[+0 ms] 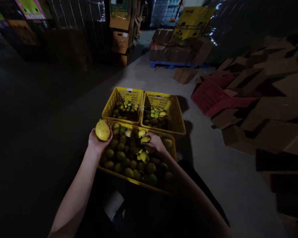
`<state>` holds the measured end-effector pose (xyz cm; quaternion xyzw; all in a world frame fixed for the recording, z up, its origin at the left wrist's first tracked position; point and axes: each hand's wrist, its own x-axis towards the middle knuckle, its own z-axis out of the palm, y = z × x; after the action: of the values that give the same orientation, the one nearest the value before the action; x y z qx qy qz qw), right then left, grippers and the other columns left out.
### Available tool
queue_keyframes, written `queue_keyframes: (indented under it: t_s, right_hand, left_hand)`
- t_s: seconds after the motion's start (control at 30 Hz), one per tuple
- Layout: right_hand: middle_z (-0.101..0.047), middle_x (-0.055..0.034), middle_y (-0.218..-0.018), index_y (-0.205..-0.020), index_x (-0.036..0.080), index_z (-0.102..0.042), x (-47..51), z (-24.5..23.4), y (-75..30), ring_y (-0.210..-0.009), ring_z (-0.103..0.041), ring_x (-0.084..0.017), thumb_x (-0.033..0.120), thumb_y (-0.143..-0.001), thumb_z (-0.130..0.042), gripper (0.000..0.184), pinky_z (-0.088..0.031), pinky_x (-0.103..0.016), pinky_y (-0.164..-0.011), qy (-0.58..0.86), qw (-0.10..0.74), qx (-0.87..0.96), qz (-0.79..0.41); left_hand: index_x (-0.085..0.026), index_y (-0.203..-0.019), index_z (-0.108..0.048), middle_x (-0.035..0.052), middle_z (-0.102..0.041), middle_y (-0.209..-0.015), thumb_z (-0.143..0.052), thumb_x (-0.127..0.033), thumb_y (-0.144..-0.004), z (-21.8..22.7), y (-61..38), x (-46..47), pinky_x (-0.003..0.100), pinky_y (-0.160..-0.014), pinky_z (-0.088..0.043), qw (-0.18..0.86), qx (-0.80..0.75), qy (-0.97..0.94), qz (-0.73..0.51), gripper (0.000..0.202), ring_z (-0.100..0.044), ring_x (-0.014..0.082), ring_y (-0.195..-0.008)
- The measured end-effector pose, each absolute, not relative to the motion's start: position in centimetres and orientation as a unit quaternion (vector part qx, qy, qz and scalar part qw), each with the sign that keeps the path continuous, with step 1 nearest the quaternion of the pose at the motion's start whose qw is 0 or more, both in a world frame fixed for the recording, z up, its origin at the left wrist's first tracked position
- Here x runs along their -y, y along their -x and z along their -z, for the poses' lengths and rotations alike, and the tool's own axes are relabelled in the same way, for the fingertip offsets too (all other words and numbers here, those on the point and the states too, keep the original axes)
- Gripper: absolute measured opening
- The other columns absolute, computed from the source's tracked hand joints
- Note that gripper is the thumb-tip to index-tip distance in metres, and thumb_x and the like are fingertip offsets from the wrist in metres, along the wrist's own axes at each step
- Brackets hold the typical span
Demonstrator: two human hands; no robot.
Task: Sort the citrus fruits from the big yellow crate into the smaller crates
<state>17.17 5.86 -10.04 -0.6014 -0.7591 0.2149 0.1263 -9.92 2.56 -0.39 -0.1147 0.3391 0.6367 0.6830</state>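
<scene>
A large yellow lemon (102, 130) rests in my left hand (95, 141), which is curled around it over the left edge of the near crate. My right hand (155, 142) has its fingers closed on a yellow-green lemon (145, 139) above the fruit on the right side. Beneath both hands stands the near yellow crate (131, 180), filled with many yellow and green lemons (129, 172). Shadow covers much of this fruit, and my right hand hides part of it.
Beyond it stand two yellow crates, a left one (106, 107) and a right one (177, 115), each partly filled with lemons. A red crate (208, 96) lies among heaped cardboard boxes (275, 112) at right. Farther back, cartons sit on a blue pallet (172, 65).
</scene>
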Motion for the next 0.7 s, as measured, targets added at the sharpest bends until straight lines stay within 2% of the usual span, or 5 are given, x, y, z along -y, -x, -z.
queue_keyframes:
  t_s: [0.03, 0.13, 0.2, 0.47, 0.7]
  right_hand:
    - [-0.067, -0.0044, -0.096, -0.103, 0.017, -0.061, -5.2, 8.9, -17.6, -0.088, -0.062, -0.019, 0.041, -0.075, -0.060, 0.037, -0.046, -0.027, -0.076, 0.600, 0.170, 0.746, -0.232]
    - [-0.068, -0.0051, -0.090, -0.095, 0.018, -0.062, -3.1, 6.6, -18.5, -0.081, -0.063, -0.021, 0.054, -0.074, -0.057, 0.042, -0.048, -0.028, -0.065, 0.597, 0.383, 0.604, -0.364]
    - [-0.067, -0.0067, -0.085, -0.091, 0.018, -0.061, -2.0, 6.4, -18.5, -0.075, -0.063, -0.021, 0.059, -0.075, -0.053, 0.045, -0.047, -0.028, -0.056, 0.589, 0.447, 0.507, -0.443]
    - [-0.068, -0.0088, -0.077, -0.099, 0.018, -0.056, -1.0, 7.2, -16.4, -0.074, -0.067, -0.026, 0.059, -0.075, -0.050, 0.047, -0.049, -0.031, -0.050, 0.493, 0.443, 0.389, -0.640]
    - [-0.068, -0.0045, -0.077, -0.090, 0.022, -0.059, 0.1, 6.1, -14.4, -0.076, -0.065, -0.025, 0.048, -0.066, -0.069, 0.036, -0.051, -0.033, -0.057, 0.374, 0.467, 0.309, -0.739]
  left_hand:
    - [-0.018, -0.098, -0.063, 0.0061, -0.068, -0.080, -0.026, -0.031, -0.089, 0.5, 9.5, -2.6, 0.029, -0.058, -0.053, 0.685, -0.343, 0.111, -0.633, 0.041, -0.066, 0.0173, -0.071]
    - [-0.017, -0.101, -0.062, 0.0056, -0.068, -0.078, -0.028, -0.029, -0.086, 1.1, 7.7, -2.5, 0.029, -0.059, -0.052, 0.706, -0.367, 0.094, -0.598, 0.038, -0.065, 0.0170, -0.069]
    - [-0.016, -0.103, -0.061, 0.0056, -0.067, -0.077, -0.031, -0.027, -0.083, 1.6, 6.4, -2.3, 0.029, -0.060, -0.052, 0.723, -0.390, 0.084, -0.564, 0.037, -0.065, 0.0170, -0.068]
    - [-0.013, -0.097, -0.061, 0.0046, -0.065, -0.067, -0.038, -0.028, -0.081, 3.3, 3.2, -1.5, 0.025, -0.057, -0.050, 0.753, -0.427, 0.067, -0.496, 0.032, -0.061, 0.0138, -0.059]
    - [-0.012, -0.086, -0.062, 0.0052, -0.067, -0.066, -0.046, -0.027, -0.081, 3.9, 2.6, -1.6, 0.025, -0.054, -0.051, 0.782, -0.352, 0.081, -0.507, 0.022, -0.063, 0.0154, -0.057]
